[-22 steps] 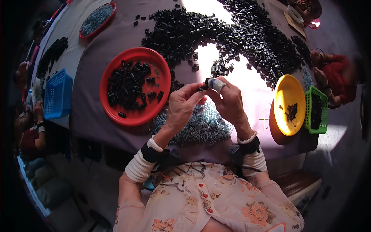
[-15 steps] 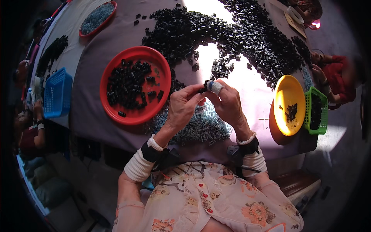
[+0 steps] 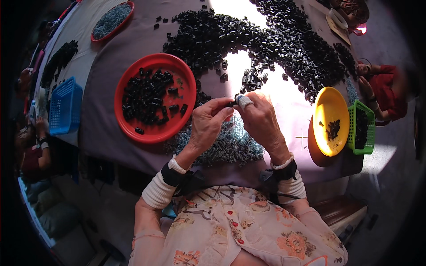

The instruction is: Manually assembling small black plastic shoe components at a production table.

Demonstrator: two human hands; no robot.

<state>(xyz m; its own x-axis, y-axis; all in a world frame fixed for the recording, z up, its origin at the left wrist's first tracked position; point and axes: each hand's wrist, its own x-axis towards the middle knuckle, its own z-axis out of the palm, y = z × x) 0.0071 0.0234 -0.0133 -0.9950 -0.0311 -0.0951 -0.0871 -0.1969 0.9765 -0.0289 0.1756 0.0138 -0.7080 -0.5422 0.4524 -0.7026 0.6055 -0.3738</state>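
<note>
My left hand [image 3: 207,125] is closed in a pinch on a small black plastic piece [image 3: 234,103], mostly covered by the fingers. From the other side my right hand [image 3: 262,119], with white wrapping on a finger, closes on the same piece. Both hands are raised above a pile of small clear bluish coils [image 3: 235,144] on the table. Left of my left hand stands a red round tray [image 3: 126,128] holding many black cylindrical parts [image 3: 146,97]. A large heap of similar black parts [image 3: 284,48] spreads over the table beyond my hands.
A yellow tray [image 3: 327,99] with some black bits leans by a green basket [image 3: 370,133] at the right. At the left are a blue basket [image 3: 65,106] and a red dish of bluish pieces [image 3: 111,22]. Other people sit at both sides, one in a red sleeve [image 3: 392,88].
My right hand has turned slightly and its fingers have curled closer around the black piece. My left hand stays nearly in place.
</note>
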